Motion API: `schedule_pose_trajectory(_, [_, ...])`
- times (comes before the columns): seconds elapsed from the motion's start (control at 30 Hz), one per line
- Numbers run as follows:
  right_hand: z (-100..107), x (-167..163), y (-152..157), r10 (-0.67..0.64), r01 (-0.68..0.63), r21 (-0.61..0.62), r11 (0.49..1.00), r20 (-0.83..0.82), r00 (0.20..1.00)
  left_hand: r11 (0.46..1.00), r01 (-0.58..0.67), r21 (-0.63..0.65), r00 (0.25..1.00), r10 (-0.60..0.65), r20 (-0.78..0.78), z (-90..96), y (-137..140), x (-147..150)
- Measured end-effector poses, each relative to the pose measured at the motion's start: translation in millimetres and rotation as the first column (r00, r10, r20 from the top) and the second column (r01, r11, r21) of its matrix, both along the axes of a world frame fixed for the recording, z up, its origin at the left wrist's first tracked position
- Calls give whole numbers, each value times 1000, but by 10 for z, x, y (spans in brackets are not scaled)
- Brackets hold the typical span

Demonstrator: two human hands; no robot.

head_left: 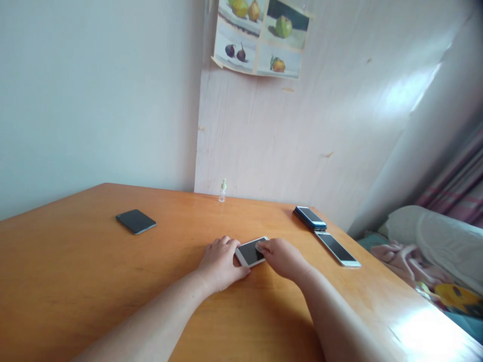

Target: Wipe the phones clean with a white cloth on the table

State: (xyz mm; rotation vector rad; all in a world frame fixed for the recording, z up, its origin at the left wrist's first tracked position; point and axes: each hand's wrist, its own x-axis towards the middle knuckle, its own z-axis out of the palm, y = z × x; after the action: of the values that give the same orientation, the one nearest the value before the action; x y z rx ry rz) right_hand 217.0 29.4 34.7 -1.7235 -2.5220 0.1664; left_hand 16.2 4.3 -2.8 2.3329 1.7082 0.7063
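Observation:
A white-framed smartphone (249, 253) with a dark screen lies flat on the wooden table in front of me. My left hand (222, 264) grips its left end, thumb at the near corner and fingers at the far side. Over the right part of the screen, my right hand (285, 257) is closed, its fingertips pressing a small whitish pad (258, 247) onto the glass. Most of that pad is hidden by the fingers, so its exact kind is unclear.
A black tablet-like device (136, 221) lies at the left. A small clear bottle (222, 193) stands by the wall. Stacked phones (310, 217) and a single white phone (338, 249) rest near the table's (94, 291) right edge. Beyond it are bedding and cloth (400, 261).

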Motion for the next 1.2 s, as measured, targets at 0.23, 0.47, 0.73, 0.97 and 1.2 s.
schedule_pose_trajectory(0.23, [14,64,-32,-34,34,50,998,3,999,1000,3,13,1000,-2,-5,-9,1,-7])
schedule_pose_trajectory(0.47, [31,17,-80,151,-166,-60,984,-203,968,1000,16,18,1000,-15,-6,-24,10,-17])
schedule_pose_trajectory(0.73, [79,256,46,-200,200,-3,980,-31,979,1000,1,-9,1000,-1,-21,-1,3,8])
schedule_pose_trajectory(0.97, [23,65,-78,37,-55,-113,992,-153,987,1000,5,-22,1000,-5,-7,28,-18,2])
schedule_pose_trajectory(1.2, [58,316,135,-300,300,7,954,-1,954,999,-3,-35,999,2,-43,34,-15,17])
